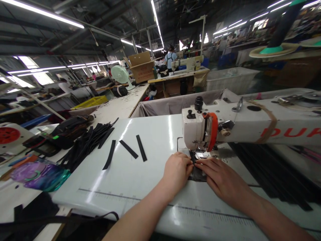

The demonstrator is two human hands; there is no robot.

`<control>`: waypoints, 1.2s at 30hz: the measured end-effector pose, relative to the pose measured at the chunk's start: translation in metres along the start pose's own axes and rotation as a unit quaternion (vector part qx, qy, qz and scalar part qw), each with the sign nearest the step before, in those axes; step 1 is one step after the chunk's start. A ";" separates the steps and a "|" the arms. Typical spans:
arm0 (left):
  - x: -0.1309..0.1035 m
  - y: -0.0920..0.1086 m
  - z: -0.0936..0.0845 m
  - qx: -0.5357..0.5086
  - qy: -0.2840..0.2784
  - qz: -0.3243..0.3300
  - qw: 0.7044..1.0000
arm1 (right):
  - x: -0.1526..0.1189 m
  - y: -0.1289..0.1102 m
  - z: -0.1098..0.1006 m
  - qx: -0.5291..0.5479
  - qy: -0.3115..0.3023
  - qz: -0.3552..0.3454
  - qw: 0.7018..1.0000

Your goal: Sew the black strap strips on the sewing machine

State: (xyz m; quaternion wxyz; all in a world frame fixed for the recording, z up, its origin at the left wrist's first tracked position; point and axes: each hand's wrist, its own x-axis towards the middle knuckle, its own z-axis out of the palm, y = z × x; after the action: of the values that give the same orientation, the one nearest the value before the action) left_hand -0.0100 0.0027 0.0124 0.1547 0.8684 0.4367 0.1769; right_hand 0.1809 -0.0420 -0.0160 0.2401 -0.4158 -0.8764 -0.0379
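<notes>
Item: small flat black fabric piece (197, 173), lying on the glossy white sewing table (140, 174) directly under the needle area of the white industrial sewing machine (200, 129) with its orange guard.

Left hand (177, 169): fingers curled, fingertips pinching the piece's near-left edge; closed on it lightly.

Right hand (220, 177): flat, fingers extended, pressing down on the right side of the piece; not gripping, only holding it to the table.

Handling (judged): thin, light, limp material, likely to slide on the slick tabletop; best held by the edges close to the presser foot, fingertips kept beside the needle. The needle itself is hidden behind the fingers, so whether it is down in the cloth cannot be told.

Nearby: three loose black flat strips (129, 149) lying apart on the table to the left; a heap of similar black strips (87, 142) beyond them; an iridescent plastic bag (40, 175) at far left; a grey cloth-lined bin (173, 103) behind the table.
</notes>
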 end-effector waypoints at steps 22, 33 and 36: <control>0.002 -0.006 0.004 -0.034 0.032 0.050 0.998 | 0.002 -0.004 -0.002 0.015 -0.001 0.027 1.000; 0.024 -0.033 0.013 -0.041 0.066 0.024 0.997 | -0.026 0.034 -0.028 -0.212 0.094 0.262 0.937; 0.025 -0.030 0.013 -0.011 0.036 0.042 0.998 | -0.039 0.052 -0.036 -0.252 0.009 0.335 0.908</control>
State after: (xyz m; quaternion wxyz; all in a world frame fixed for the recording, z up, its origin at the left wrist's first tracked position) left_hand -0.0112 0.0386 -0.0072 0.1408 0.8770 0.4036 0.2196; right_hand 0.2544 -0.0454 -0.0088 0.1340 -0.7314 -0.6445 -0.1781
